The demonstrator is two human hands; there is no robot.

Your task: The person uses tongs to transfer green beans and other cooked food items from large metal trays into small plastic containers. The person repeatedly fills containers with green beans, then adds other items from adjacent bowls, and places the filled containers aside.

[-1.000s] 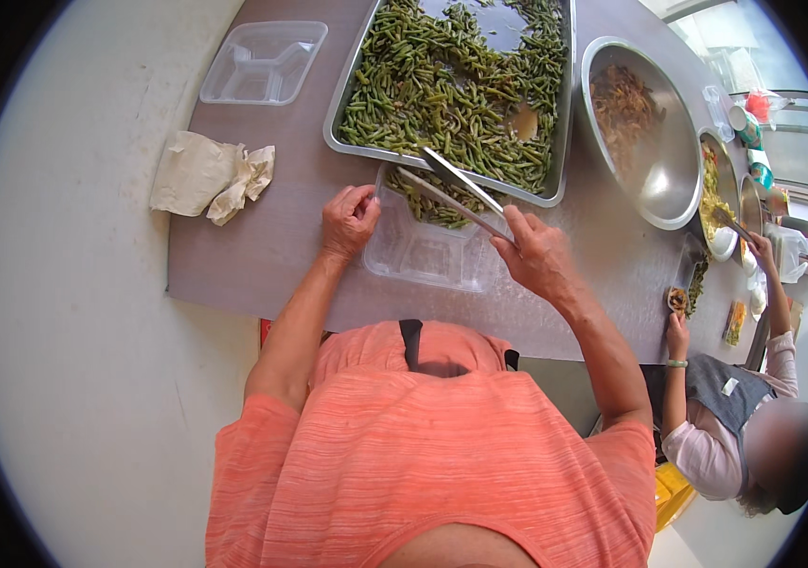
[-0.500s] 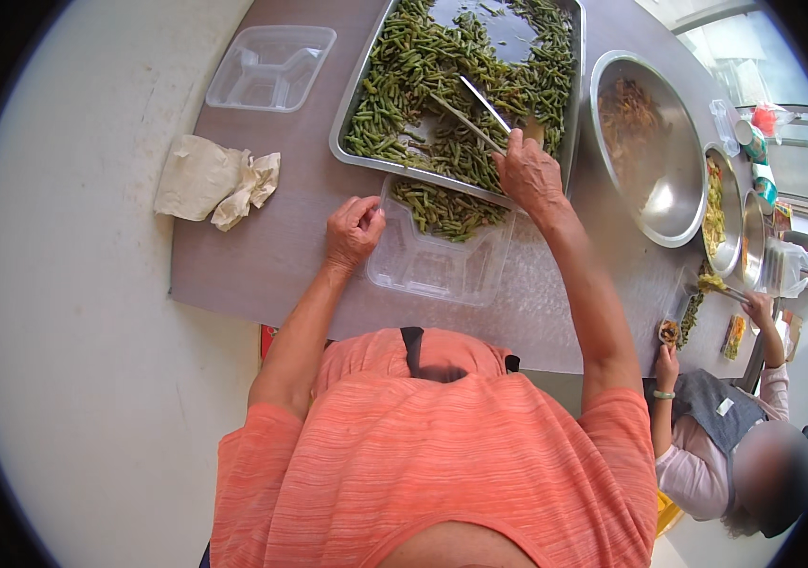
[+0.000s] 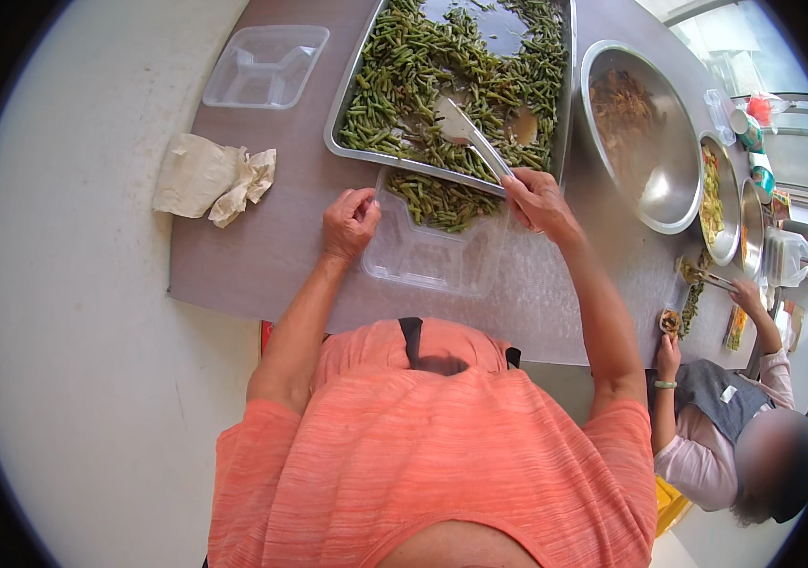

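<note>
My right hand is closed around the handle of metal tongs. Their jaw end lies among cut green beans in a large metal tray. Below the tray's near edge is a clear compartmented plastic container, with green beans in its far compartment. The tray's rim overlaps that container's far side. My left hand is at the container's left rim with fingers curled together; its fingertips are partly hidden.
An empty clear container and a crumpled beige cloth lie left. At right stand a big steel bowl of brown shredded food and smaller bowls. A co-worker at far right uses tongs over a small container.
The tongs have turned and now lie with their jaws closer together over the beans. My right hand has shifted slightly down and its wrist has rotated. The left hand stays at the container.
</note>
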